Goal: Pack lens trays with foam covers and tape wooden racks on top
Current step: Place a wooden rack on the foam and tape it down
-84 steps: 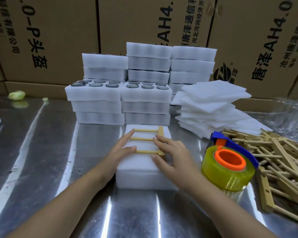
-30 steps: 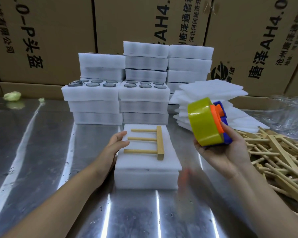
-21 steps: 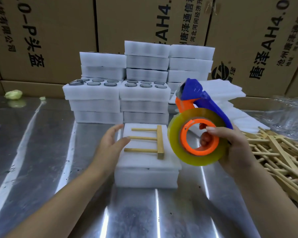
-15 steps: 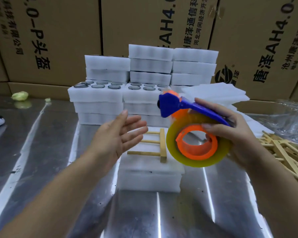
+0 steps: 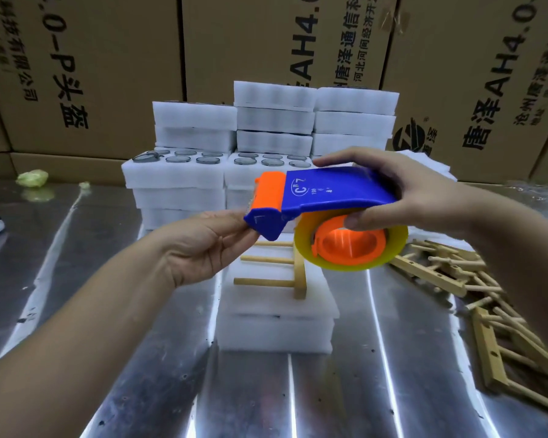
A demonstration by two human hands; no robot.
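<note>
1. The right hand grips the tape dispenser from the right: its fingers lie along the top of the blue guard, and the thumb presses into the orange core, so the hand is clamped on the tool.
2. The left hand is at the dispenser's near-left end, with thumb and fingertips closed together just beside the blue and orange cutter head. Whether they pinch the tape end or the plastic corner cannot be told.
3. The dispenser is held in the air above the far part of the foam tray, its yellowish tape roll to the right and its cutter head to the left.
4. The tray is white foam with a thin foam cover on top. It sits on the metal table, near the middle of the scene.
5. A wooden rack lies flat on the cover: one upright bar on the right, with dowels running left from it. Its far end is hidden behind the dispenser.
6. Farther back are stacks of foam trays; the top trays of the two nearer stacks show round lenses in their pockets.
7. A pile of loose wooden racks lies on the table to the right, well apart from the tray.
8. Printed cardboard boxes form the far wall.
</note>
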